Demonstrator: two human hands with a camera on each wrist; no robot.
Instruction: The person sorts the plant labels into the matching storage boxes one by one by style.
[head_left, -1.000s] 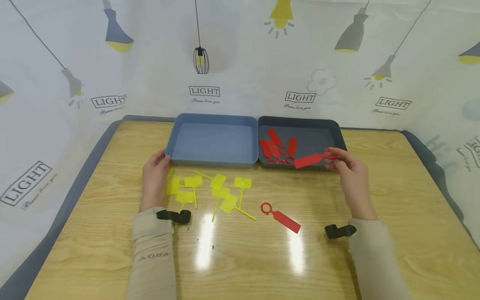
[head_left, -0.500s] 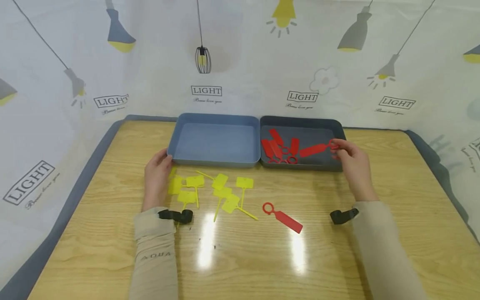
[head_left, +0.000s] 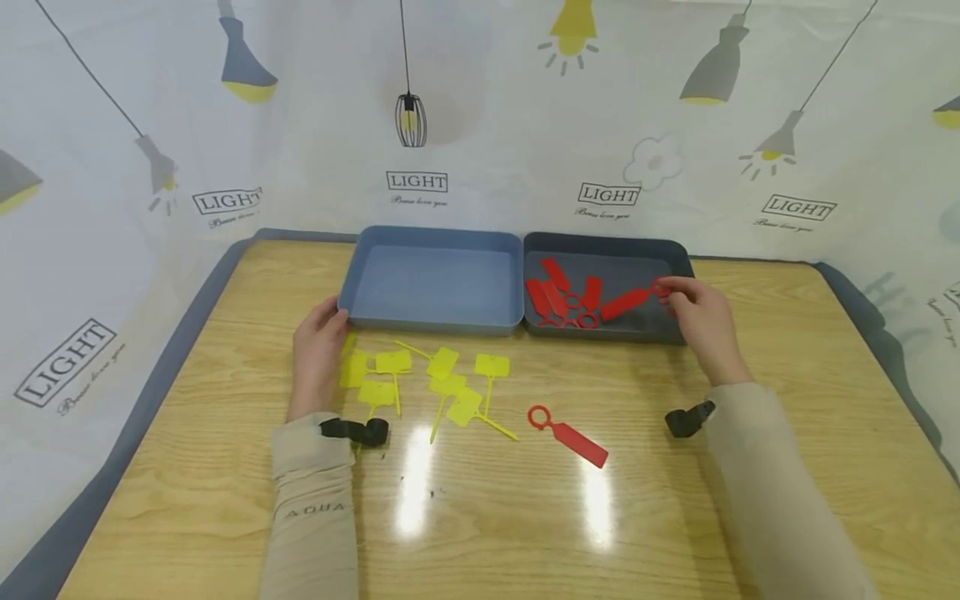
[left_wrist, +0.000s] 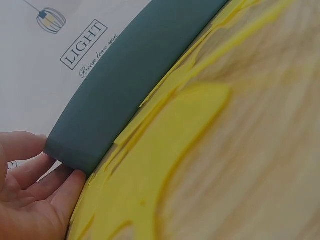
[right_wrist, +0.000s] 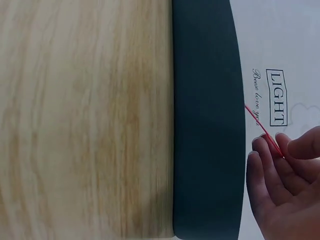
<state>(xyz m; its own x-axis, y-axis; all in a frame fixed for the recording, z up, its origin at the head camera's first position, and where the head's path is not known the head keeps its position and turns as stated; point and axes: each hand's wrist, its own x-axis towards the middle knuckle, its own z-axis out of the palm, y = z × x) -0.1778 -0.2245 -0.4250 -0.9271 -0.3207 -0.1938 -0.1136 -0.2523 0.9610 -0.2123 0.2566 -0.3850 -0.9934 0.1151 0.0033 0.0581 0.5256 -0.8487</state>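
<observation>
My left hand [head_left: 318, 354] holds the near left corner of a blue tray [head_left: 435, 322], thumb at the rim and fingers against the outer wall [left_wrist: 75, 145]. Between thumb and fingertips, my right hand [head_left: 705, 327] pinches a flat red plastic tag [head_left: 627, 303] by its ring end, over the dark tray [head_left: 637, 332]. Seen from the right wrist, that tag [right_wrist: 265, 131] is a thin red edge slanting down behind the tray wall. Several red tags [head_left: 592, 293] lie in the left part of the dark tray.
Several yellow T-shaped plastic tags [head_left: 491, 365] lie on the wooden table [head_left: 495, 517] before the blue tray, some overlapping. One more red ring tag [head_left: 581, 445] lies right of them. Both trays stand side by side near a printed backdrop [head_left: 510, 100].
My right hand has moved forward and the held red tag has come from the dark tray's near rim to over its inside. My left hand stays at the blue tray's corner.
</observation>
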